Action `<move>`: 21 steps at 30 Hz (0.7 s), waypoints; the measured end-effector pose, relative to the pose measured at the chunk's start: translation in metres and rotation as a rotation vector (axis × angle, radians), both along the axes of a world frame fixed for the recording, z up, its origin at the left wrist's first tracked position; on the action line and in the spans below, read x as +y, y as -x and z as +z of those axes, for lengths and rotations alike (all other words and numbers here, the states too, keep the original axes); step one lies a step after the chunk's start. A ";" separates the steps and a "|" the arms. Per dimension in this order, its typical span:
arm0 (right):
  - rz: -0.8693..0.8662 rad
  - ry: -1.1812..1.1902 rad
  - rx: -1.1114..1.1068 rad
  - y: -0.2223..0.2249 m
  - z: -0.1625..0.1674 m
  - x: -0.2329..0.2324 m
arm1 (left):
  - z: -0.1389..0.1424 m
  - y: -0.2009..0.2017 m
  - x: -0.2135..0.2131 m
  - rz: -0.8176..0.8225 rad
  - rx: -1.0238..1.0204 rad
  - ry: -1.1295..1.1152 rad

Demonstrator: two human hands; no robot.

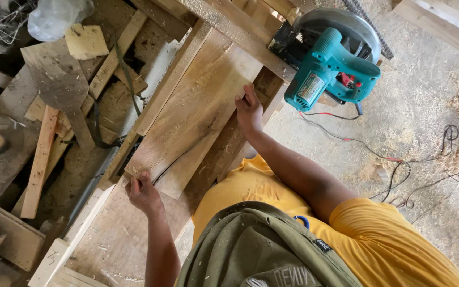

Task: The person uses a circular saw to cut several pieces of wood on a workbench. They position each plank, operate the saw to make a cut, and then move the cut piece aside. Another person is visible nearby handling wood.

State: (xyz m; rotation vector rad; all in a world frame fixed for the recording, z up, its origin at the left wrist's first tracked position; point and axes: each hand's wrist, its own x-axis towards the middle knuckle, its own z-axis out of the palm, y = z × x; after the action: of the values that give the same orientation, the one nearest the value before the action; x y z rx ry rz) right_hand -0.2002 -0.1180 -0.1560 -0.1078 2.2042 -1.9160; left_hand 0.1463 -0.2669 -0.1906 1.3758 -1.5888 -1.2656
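A pale wooden board (197, 106), dusted with sawdust and split by a crack near one end, lies on a rough wooden workbench (123, 239). My left hand (143, 192) grips the board's near corner beside the crack. My right hand (249, 109) is closed over the board's long edge further along, near the bench frame. My cap and yellow shirt fill the bottom of the view.
A teal circular saw (330, 66) rests on the bench rail (240, 32) just beyond my right hand. Thin red and black wires (394, 159) trail over the sawdust-covered floor at right. Scrap planks and offcuts (59, 106) are piled at left, with a plastic bag (57, 16) above.
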 end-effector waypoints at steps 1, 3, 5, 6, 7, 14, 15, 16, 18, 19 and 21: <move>-0.001 -0.011 0.011 -0.001 0.000 0.000 | 0.000 0.000 0.000 0.003 0.003 -0.003; -0.007 0.003 -0.054 -0.003 0.002 0.000 | 0.001 -0.001 -0.001 0.001 -0.027 0.015; -0.014 -0.023 -0.115 -0.004 0.005 -0.001 | 0.001 -0.001 -0.003 -0.015 -0.070 0.053; -0.015 -0.057 -0.144 -0.004 0.006 -0.002 | 0.001 0.000 -0.003 -0.026 -0.099 0.081; -0.011 -0.093 -0.174 -0.005 0.007 -0.003 | 0.001 0.000 -0.004 -0.033 -0.130 0.107; 0.048 0.082 -0.080 -0.002 0.011 -0.004 | -0.003 0.000 -0.002 0.001 -0.308 0.118; 0.054 0.051 -0.096 -0.002 0.012 -0.003 | -0.004 0.000 -0.002 0.006 -0.344 0.110; 0.062 0.017 -0.115 -0.003 0.012 -0.002 | -0.004 0.000 -0.002 0.012 -0.383 0.098; 0.055 -0.013 -0.078 -0.004 0.014 -0.002 | -0.004 0.001 -0.003 0.014 -0.388 0.147; 0.055 -0.023 -0.059 -0.004 0.015 -0.004 | -0.002 0.001 -0.004 0.019 -0.390 0.174; 0.078 -0.014 -0.005 -0.005 0.018 -0.006 | 0.002 0.004 -0.005 0.025 -0.518 0.109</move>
State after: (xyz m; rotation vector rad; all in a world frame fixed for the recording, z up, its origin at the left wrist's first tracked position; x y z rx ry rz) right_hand -0.1955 -0.1245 -0.1385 -0.1834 2.1758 -1.8578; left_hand 0.1426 -0.2724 -0.1886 1.7376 -1.9374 -0.8271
